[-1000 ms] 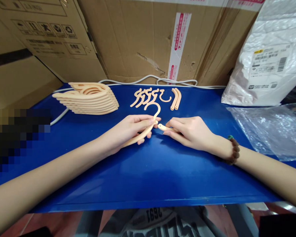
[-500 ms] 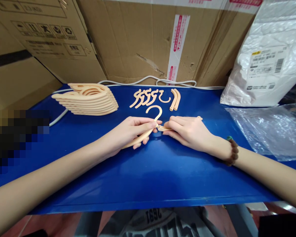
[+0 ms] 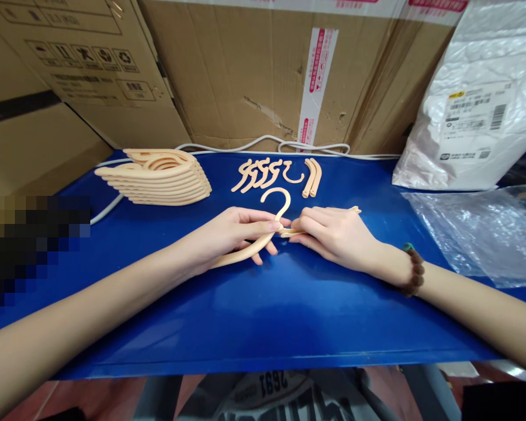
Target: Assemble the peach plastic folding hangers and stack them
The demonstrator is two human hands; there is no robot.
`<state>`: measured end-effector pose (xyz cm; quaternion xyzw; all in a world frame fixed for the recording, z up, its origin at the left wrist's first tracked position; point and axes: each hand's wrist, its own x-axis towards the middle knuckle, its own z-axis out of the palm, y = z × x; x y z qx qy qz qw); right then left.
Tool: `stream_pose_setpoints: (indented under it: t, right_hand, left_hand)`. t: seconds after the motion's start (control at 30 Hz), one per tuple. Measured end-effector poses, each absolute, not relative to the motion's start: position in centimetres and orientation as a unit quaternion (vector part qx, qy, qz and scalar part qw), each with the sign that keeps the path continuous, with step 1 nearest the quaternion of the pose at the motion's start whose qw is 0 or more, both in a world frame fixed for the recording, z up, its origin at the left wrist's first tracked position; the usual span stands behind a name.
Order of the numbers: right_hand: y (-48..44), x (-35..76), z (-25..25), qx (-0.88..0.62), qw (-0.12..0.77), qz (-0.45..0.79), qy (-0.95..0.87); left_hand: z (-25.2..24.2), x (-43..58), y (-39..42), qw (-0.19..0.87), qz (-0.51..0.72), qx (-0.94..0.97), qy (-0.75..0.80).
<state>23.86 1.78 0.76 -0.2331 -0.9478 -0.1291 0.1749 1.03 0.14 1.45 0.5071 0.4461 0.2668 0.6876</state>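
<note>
My left hand [image 3: 241,234] pinches a cream hanger piece [image 3: 249,250] made up of a curved arm and an upright hook. The arm slants down to the left beneath the palm, and the hook curls above the fingertips. Wrapped in my right hand [image 3: 333,234] is a hanger arm [image 3: 291,233], most of it hidden under the fingers. Its near end meets the base of the hook; whether the two are joined I cannot tell. Behind the hands lie several loose hooks [image 3: 258,173] and two loose hanger arms [image 3: 311,177].
A stack of cream hangers [image 3: 158,178] sits at the back left. Cardboard boxes [image 3: 245,70] line the back of the blue table [image 3: 228,327], with a white cable [image 3: 228,149] before them. A white parcel bag [image 3: 456,128] and clear plastic [image 3: 473,234] are at right.
The left hand's lower fingers have loosened beneath the hanger piece, whose arm now shows more. The hook and the right hand's hanger arm end have shifted slightly closer together.
</note>
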Motion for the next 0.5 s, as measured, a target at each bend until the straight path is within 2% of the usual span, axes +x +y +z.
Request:
stream_pose_setpoints:
  t: [0.3,0.5]
  right_hand:
    - [1.93,23.92,0.90,-0.258,0.207,-0.078,-0.940]
    - [2.00,24.05,0.85,-0.257,0.221,-0.058,-0.939]
  left_hand:
    - [1.19,1.21,0.11,0.705,0.251,0.501,0.435]
    - [1.33,1.20,-0.10,0.705,0.297,0.471,0.440]
